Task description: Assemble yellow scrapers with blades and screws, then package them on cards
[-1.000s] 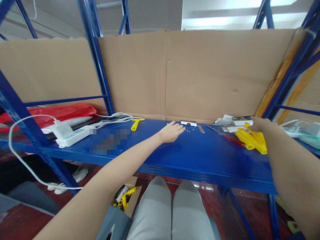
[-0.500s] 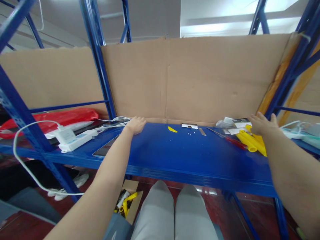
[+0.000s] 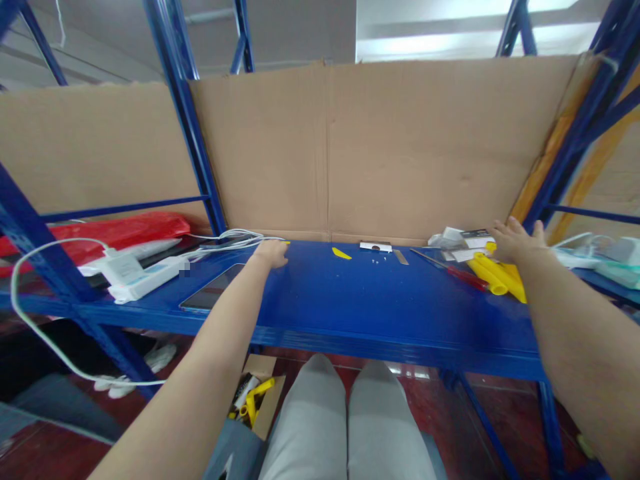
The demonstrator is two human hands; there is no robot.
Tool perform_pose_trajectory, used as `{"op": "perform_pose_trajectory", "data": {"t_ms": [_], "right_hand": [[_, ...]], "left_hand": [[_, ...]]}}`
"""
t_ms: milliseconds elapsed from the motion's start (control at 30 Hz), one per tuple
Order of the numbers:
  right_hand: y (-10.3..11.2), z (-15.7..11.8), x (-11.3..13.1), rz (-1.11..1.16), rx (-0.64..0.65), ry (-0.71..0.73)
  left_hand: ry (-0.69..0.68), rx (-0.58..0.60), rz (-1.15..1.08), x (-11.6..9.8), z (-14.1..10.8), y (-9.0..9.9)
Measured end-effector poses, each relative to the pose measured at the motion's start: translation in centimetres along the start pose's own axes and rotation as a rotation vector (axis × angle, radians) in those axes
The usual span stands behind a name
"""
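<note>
My left hand (image 3: 273,254) is closed at the back of the blue shelf, beside white cables (image 3: 235,240). A small yellow piece (image 3: 287,243) shows at its fingertips; most of it is hidden. With fingers spread, my right hand (image 3: 515,241) hovers over or rests on the pile at the right; contact cannot be made out. Beside that hand lie yellow tubes (image 3: 487,273), white papers (image 3: 467,254) and a black-and-white packet (image 3: 477,238). A screwdriver with a red handle (image 3: 467,278) points leftward. A flat yellow piece (image 3: 342,253) lies mid-shelf.
Near the back are a white strip (image 3: 376,247), tiny white bits (image 3: 379,261) and a thin metal strip (image 3: 401,257). At left lie a dark tablet (image 3: 213,293) and a white power strip (image 3: 150,279). Cardboard (image 3: 400,147) backs the shelf. Below sits an open box (image 3: 267,413) of yellow parts.
My left hand has drawn its fingers in, and a yellow bit now shows at the tips. My right hand has shifted slightly, fingers still spread. The view has tilted a little.
</note>
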State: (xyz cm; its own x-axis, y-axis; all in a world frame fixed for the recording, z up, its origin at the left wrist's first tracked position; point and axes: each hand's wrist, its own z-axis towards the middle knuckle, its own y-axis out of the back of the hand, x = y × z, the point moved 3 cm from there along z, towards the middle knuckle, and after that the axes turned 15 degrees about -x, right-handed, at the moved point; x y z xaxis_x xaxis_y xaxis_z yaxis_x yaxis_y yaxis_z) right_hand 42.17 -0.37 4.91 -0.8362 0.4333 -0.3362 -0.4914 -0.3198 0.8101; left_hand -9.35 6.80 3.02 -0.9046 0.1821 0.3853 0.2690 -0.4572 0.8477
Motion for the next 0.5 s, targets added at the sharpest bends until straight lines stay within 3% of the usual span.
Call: {"op": "perform_pose_trajectory", "data": {"t_ms": [133,367,500], "right_hand": [[0.3,-0.2,1.1,-0.003,-0.039,0.050],[1.6,-0.6,3.5,0.042,-0.057,0.129],[1.2,-0.2,4.4,0.071,-0.081,0.159]], "left_hand": [[-0.078,-0.008,-0.050,-2.0,0.5,0.9],[-0.327,-0.122,-0.126,-6.2,0.2,2.4],[-0.375,-0.133,-0.146,-7.3,-0.2,3.1]]}}
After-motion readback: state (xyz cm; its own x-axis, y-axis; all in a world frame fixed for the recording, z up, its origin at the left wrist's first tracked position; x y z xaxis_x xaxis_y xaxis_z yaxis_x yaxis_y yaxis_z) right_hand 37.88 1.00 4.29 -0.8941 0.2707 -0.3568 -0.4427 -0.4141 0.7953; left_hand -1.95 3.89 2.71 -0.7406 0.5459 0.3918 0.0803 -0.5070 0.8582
